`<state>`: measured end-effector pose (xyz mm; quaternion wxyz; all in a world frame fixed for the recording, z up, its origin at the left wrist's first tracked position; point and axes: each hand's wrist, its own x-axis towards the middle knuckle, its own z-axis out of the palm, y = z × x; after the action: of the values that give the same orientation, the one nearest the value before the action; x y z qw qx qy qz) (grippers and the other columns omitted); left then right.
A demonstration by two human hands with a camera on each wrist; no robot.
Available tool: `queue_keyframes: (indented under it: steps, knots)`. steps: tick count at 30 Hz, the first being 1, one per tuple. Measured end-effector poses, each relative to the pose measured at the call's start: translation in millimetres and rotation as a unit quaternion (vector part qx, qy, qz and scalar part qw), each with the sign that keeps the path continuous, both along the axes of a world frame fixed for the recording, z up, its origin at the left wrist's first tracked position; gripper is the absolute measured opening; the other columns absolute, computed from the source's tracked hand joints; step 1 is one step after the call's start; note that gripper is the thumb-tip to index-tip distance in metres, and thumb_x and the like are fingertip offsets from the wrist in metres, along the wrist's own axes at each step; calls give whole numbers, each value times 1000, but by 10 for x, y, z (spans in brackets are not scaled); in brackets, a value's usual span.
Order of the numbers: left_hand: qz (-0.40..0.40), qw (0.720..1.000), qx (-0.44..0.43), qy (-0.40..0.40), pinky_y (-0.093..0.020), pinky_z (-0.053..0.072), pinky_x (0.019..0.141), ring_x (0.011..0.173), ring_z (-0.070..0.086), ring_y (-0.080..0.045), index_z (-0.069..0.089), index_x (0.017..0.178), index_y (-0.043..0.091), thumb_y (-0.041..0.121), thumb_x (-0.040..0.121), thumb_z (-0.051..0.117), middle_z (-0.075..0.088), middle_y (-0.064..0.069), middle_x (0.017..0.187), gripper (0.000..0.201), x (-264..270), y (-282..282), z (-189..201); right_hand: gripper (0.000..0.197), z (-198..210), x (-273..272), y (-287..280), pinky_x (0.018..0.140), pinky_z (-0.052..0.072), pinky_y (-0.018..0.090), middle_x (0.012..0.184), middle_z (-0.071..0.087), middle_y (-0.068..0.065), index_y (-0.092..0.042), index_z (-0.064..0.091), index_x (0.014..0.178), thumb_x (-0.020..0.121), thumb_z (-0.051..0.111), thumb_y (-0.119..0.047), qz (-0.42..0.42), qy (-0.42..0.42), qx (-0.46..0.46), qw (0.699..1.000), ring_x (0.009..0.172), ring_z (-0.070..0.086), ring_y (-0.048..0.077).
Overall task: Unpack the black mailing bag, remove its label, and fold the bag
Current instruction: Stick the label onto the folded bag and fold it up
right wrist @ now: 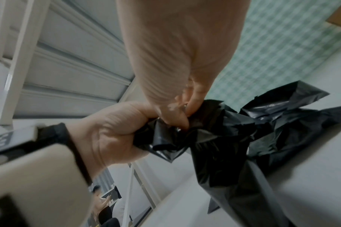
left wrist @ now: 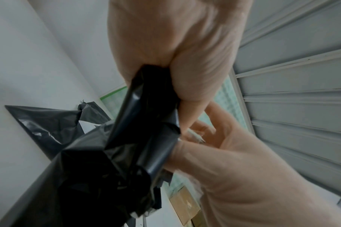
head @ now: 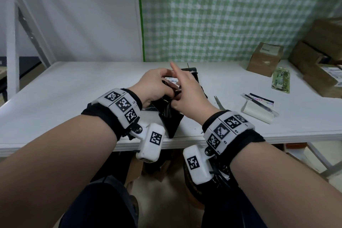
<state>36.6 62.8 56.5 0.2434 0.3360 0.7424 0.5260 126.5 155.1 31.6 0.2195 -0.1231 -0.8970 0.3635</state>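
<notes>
Head high; wrists close, upward.

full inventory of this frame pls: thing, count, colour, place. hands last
table: 1, white, across the middle
mailing bag: 1, black, crumpled, near table edge between the hands
label: 1, white, on the bag under the fingers
scissors: 1, metal, right of the bag, mostly hidden
flat packet with paper: 1, clear and white, right of the scissors
green packet: 1, further right
cardboard boxes: several, brown, far right
checked cloth: 1, green and white, back wall
left hand: grips the bag
right hand: pinches at the label area, index finger raised
</notes>
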Motion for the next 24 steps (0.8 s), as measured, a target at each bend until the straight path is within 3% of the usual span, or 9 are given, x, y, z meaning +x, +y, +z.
queue_keyframes:
  steps: [3, 5, 8, 9, 12, 14, 18, 22, 24]
  knots:
    - [9, 1000, 18, -8, -30, 55, 72, 68, 63, -16, 62, 110, 20, -21, 69, 59, 67, -6, 79, 59, 0, -16, 1, 98, 17, 23, 50, 91, 48, 27, 143, 37, 3, -25, 14, 152, 73, 65, 3, -10, -30, -40, 999, 111, 52, 20]
    - [10, 999, 36, -13, -25, 56, 65, 64, 63, -13, 62, 110, 20, -22, 70, 58, 67, -4, 78, 59, -7, -23, 0, 93, 6, 32, 96, 82, 48, 24, 138, 44, 0, -24, 17, 151, 75, 66, -2, -3, -55, -84, 995, 103, 52, 16]
    - [-10, 998, 59, -21, -17, 52, 57, 57, 63, -6, 63, 110, 15, -24, 71, 54, 68, 0, 71, 56, -11, -30, 2, 72, -16, 55, 148, 91, 48, 27, 132, 56, 3, -19, 38, 144, 79, 69, -10, 25, -97, -118, 988, 110, 58, 16]
    - [-16, 998, 64, -19, -16, 52, 56, 56, 62, -5, 63, 110, 13, -25, 71, 53, 68, 2, 69, 55, -12, -33, 3, 62, -13, 72, 154, 89, 48, 26, 123, 61, 1, -18, 47, 138, 80, 70, -15, 32, -118, -115, 986, 104, 60, 14]
    - [-33, 997, 74, 1, -15, 51, 56, 56, 62, -3, 63, 108, 13, -25, 71, 51, 66, 1, 72, 55, -20, -42, -9, 41, -19, 109, 168, 89, 49, 30, 106, 66, 3, -16, 61, 118, 83, 67, -37, 14, -211, -43, 976, 97, 61, 18]
    - [-42, 996, 70, 30, -18, 53, 66, 69, 64, -5, 63, 109, 17, -24, 71, 52, 66, 3, 81, 57, -22, -42, -30, 41, -37, 101, 179, 87, 48, 30, 103, 67, 5, -14, 63, 111, 84, 63, -45, -13, -255, 1, 967, 97, 62, 22]
    - [-10, 976, -24, 216, -27, 44, 100, 113, 57, -17, 60, 124, 20, -8, 74, 61, 63, 5, 111, 57, -22, 4, -73, 34, -93, 37, 163, 88, 46, 30, 110, 67, 8, -13, 61, 115, 87, 63, -33, -72, -192, 0, 979, 104, 61, 25]
    - [30, 924, -171, 339, -28, 36, 93, 114, 52, -25, 55, 124, 18, 27, 86, 61, 60, -6, 120, 40, -40, 42, -147, 6, -164, -41, 178, 84, 48, 37, 91, 60, 7, -16, 57, 91, 85, 61, -18, -167, -87, -111, 976, 95, 60, 29]
    - [16, 898, -224, 379, -32, 37, 90, 110, 50, -29, 58, 120, 18, 36, 87, 59, 57, -10, 110, 38, -27, 59, -175, 17, -185, -63, 179, 75, 51, 42, 85, 57, 9, -20, 49, 74, 84, 58, -11, -188, -45, -224, 955, 83, 58, 28]
